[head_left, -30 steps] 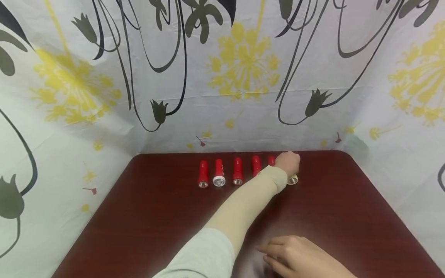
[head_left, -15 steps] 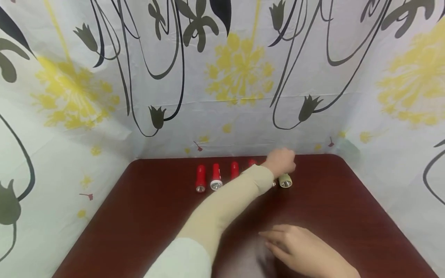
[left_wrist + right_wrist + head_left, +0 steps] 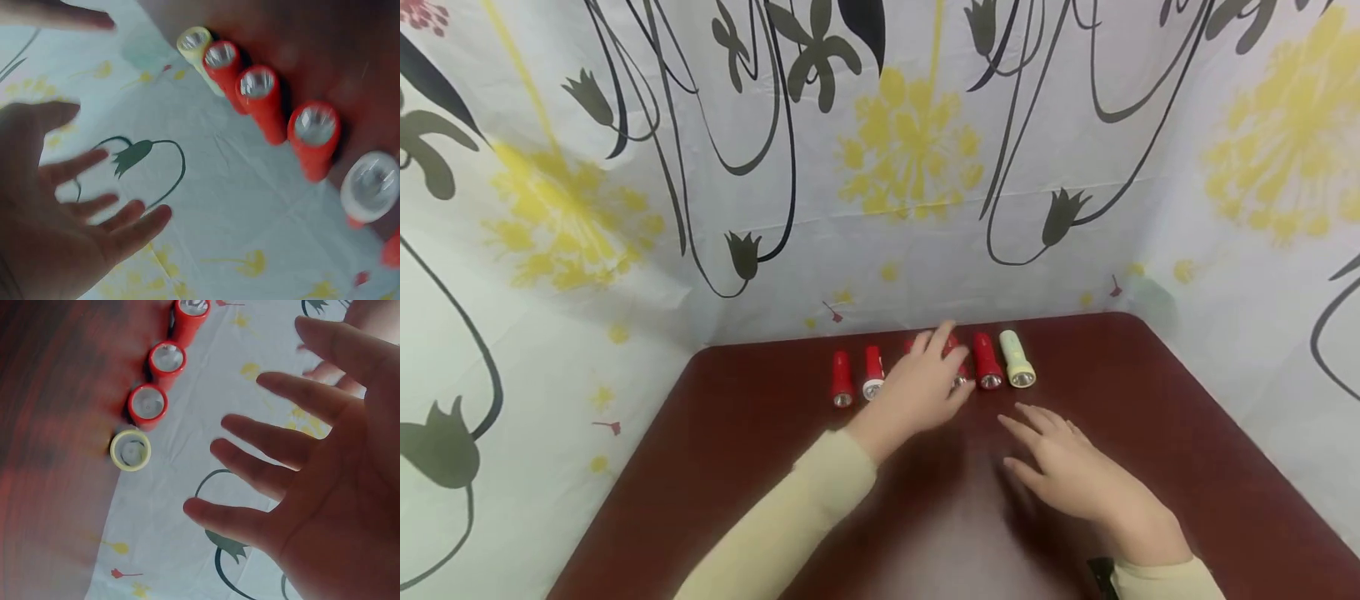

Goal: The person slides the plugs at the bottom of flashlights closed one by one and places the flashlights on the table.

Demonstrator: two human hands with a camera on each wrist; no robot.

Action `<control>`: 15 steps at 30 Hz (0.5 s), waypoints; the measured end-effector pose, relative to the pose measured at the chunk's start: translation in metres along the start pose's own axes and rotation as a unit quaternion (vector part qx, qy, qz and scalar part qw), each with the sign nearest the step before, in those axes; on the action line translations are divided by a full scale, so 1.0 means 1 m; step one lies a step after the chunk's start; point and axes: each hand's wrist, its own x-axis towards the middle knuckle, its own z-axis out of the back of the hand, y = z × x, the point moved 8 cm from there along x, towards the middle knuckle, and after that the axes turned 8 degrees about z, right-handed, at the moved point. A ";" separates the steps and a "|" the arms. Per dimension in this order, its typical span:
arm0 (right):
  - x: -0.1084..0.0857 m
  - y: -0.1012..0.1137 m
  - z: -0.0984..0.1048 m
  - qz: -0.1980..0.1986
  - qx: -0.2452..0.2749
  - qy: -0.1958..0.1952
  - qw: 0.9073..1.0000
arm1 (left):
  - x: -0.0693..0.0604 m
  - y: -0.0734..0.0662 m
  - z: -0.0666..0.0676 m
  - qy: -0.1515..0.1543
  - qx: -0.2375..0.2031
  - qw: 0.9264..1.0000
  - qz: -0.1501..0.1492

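Observation:
A row of flashlights lies along the far part of the table, lenses facing me. At its right end is a pale yellow-green flashlight (image 3: 1017, 360). Beside it lies a red flashlight (image 3: 987, 360), and leftward come more red ones, one with a white head (image 3: 372, 186). The leftmost red flashlight (image 3: 842, 379) shows whole. My left hand (image 3: 917, 387) hovers over the row's middle with spread fingers, holding nothing and partly covering two red flashlights. Lower right, my right hand (image 3: 1071, 467) is held above the table with fingers extended, also holding nothing.
The dark reddish-brown table (image 3: 715, 467) has rounded far corners. Close behind and at both sides hangs a white sheet (image 3: 850, 275) printed with grey plants and yellow flowers. A small dark object (image 3: 1103, 575) shows at the right wrist.
My left hand has drawn back leftward from the pale flashlight, uncovering the right end of the row, and its fingers have spread. My right hand has moved forward and its fingers have opened out.

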 end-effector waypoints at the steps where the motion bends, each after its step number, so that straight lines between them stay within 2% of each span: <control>1: 0.002 -0.002 -0.001 -0.007 0.002 0.004 1.000 | -0.012 0.003 -0.003 0.006 -0.003 1.000 0.000; 4: 0.007 -0.002 -0.007 -0.017 0.016 0.013 1.000 | -0.048 0.015 -0.011 0.040 -0.021 0.999 0.019; 7: 0.005 -0.004 -0.011 -0.025 0.028 0.008 0.999 | -0.079 0.033 -0.015 0.065 -0.056 0.994 0.064; 9: 0.002 -0.007 -0.011 -0.035 0.030 0.004 0.999 | -0.097 0.049 -0.014 0.057 -0.085 0.990 0.097; 11: 0.000 -0.009 -0.010 -0.040 0.031 0.001 0.999 | -0.112 0.066 -0.014 0.035 -0.112 0.984 0.133; 13: 0.000 -0.008 -0.010 -0.037 0.033 0.000 0.999 | -0.126 0.082 -0.014 0.006 -0.126 0.979 0.163; 15: 0.001 -0.006 -0.011 -0.033 0.040 0.005 0.999 | -0.136 0.094 -0.019 -0.007 -0.131 0.974 0.185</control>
